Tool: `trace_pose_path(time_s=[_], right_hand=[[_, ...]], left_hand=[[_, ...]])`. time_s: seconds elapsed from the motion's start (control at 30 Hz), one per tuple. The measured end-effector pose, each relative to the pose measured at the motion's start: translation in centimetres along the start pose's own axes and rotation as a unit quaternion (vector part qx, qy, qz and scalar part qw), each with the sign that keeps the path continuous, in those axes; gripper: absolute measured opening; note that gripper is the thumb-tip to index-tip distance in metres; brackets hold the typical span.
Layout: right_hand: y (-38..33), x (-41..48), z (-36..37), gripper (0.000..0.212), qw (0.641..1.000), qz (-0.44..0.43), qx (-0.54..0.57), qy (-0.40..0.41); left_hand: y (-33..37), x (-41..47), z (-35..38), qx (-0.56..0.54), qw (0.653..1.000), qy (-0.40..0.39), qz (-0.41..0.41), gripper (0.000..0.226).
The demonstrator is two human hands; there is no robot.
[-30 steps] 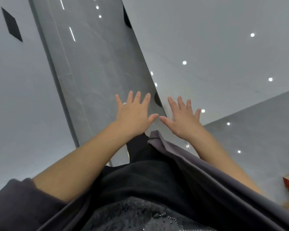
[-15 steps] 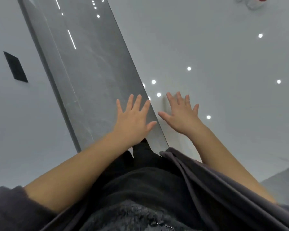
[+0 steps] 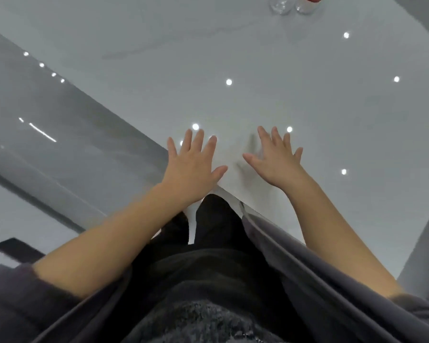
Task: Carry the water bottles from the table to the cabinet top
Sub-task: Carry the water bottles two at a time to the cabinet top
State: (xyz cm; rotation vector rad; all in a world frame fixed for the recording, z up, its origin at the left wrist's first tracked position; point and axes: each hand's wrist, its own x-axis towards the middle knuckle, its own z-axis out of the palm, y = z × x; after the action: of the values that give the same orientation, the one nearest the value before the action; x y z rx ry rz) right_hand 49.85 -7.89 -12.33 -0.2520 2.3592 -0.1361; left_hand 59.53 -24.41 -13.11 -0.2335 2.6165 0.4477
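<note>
Nearest to us is our own dark top [image 3: 208,276], fuzzy at the bottom of the view, with an open grey coat [image 3: 307,273] hanging along its right side. Past it show dark trousers [image 3: 216,219], just beside the near edge of the white desk [image 3: 320,100]. Both forearms are bare, with the sleeves pushed up toward the elbows.

Our left grip [image 3: 191,169], a bare hand, is spread flat with straight fingers and holds nothing. It lies over the desk's near edge, the fingers above the white top and the heel out beyond it. Our right grip [image 3: 276,164], also bare, is likewise spread wide and empty, above the desk top just inside the near edge. A faint dark reflection lies on the glossy surface beside its thumb. We cannot tell whether either palm touches the desk. The two thumbs point toward each other with a gap between them.

Left of the desk runs a glossy grey strip of floor [image 3: 60,144], and beyond it is paler floor with a dark flat square [image 3: 15,248]. Small round lights reflect in the desk top.

The two water bottles [image 3: 280,6] stand side by side far across the desk, well apart from both grips. The top of the view cuts them off. Only their clear lower parts show, one with some red.
</note>
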Motion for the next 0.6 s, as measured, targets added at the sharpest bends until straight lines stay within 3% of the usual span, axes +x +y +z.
trace_pose_path(time_s=[0.17,0.33,0.43,0.6], right_hand=[[-1.4,1.8,-0.5,0.075,0.994,0.064,0.091,0.015],[-2.5,6.8,-3.9,0.076,0.964,0.094,0.235,0.088],[-3.5,10.9,-7.4,0.082,0.929,0.086,0.327,0.148],[-4.4,17.4,-12.5,0.09,0.842,0.131,0.469,0.232]], left_hand=[[-1.7,5.5,-2.8,0.03,0.996,-0.047,0.069,0.072],[-3.1,11.8,-6.0,0.031,0.994,-0.072,0.082,0.071],[-4.2,16.8,-8.7,0.008,0.994,-0.055,0.093,0.071],[-4.4,25.2,-12.6,-0.078,0.987,-0.039,0.132,0.08]])
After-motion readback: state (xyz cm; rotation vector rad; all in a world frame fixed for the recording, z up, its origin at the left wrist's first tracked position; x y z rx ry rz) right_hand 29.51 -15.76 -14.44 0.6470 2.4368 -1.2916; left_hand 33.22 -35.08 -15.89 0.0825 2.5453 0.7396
